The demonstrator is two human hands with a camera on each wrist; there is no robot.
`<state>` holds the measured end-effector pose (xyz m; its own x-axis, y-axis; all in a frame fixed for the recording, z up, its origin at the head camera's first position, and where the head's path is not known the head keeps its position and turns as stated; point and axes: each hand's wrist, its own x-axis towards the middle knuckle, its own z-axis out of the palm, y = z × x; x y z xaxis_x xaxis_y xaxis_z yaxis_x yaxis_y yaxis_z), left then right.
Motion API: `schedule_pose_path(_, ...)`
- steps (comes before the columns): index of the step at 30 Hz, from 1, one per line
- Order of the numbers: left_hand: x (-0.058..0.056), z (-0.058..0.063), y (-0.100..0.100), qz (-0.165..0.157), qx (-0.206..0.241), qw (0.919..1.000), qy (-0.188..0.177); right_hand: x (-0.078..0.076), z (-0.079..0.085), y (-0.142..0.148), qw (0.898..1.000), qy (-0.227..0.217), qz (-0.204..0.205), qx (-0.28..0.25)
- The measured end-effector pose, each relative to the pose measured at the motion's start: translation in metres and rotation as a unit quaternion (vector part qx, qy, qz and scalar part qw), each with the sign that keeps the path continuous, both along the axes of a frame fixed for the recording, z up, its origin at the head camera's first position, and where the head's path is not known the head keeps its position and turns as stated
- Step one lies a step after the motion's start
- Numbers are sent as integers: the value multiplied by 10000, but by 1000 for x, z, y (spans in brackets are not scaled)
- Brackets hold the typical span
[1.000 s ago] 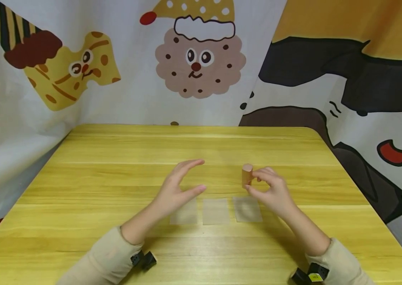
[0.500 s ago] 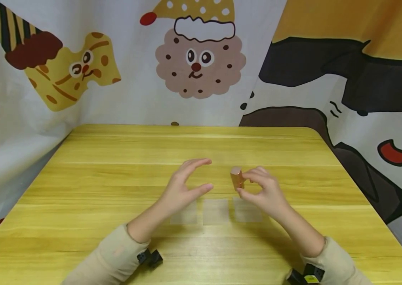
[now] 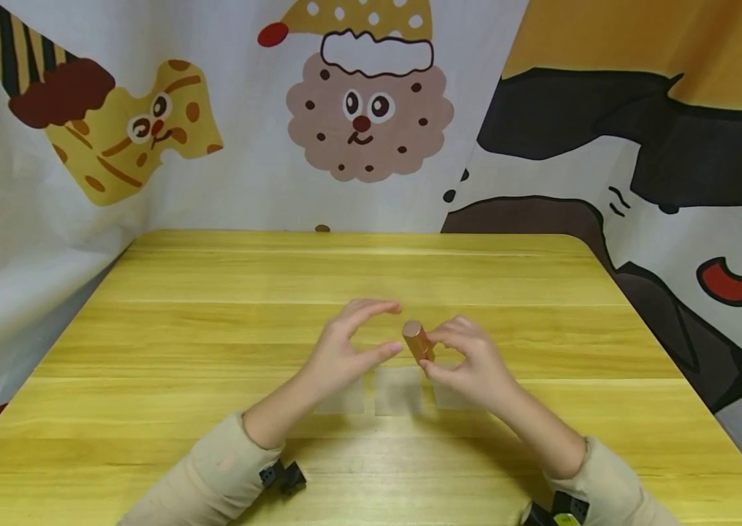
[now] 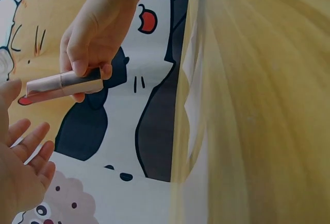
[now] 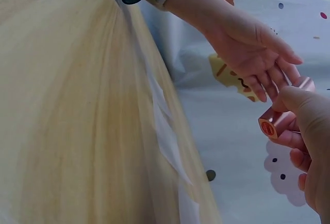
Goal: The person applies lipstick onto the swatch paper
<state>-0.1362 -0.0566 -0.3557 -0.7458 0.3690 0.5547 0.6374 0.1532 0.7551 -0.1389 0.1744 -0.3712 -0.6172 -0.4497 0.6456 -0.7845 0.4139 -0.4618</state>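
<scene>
Between thumb and fingers, my right hand (image 3: 472,361) pinches a shiny copper-pink lipstick tube (image 3: 418,342) above the table, its top tilted toward the left hand. A round red label (image 5: 268,128) shows on the tube's end in the right wrist view. My left hand (image 3: 351,351) holds nothing; its thumb and fingers are spread apart just left of the tube. In the left wrist view, the tube (image 4: 64,84) points toward the left hand (image 4: 26,167), and I cannot tell there whether they touch.
Three pale square sheets lie in a row under the hands: a left one (image 3: 342,398), a middle one (image 3: 398,394) and a partly covered right one (image 3: 452,398). The wooden table (image 3: 213,270) ends at a cartoon-printed curtain (image 3: 232,197) behind.
My right hand has carried the lipstick tube leftward, and the tube has gone from upright to tilted. My left hand has shifted a little to the right, still spread.
</scene>
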Motion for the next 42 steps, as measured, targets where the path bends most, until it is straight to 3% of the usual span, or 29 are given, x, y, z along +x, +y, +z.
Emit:
schedule_pose_path(25, 2, -16, 5, -142, 43, 9998, -120, 6, -10, -5, 9986, -379, 126, 355)
schedule_pose_path(36, 4, -11, 4, -218, 61, 9997, -70, 7, -14, -6, 9985, -402, 280, 224)
schedule_pose_path(42, 4, -6, 1, -254, 67, 9995, 166, 9, -13, -7, 9990, -355, 271, 81)
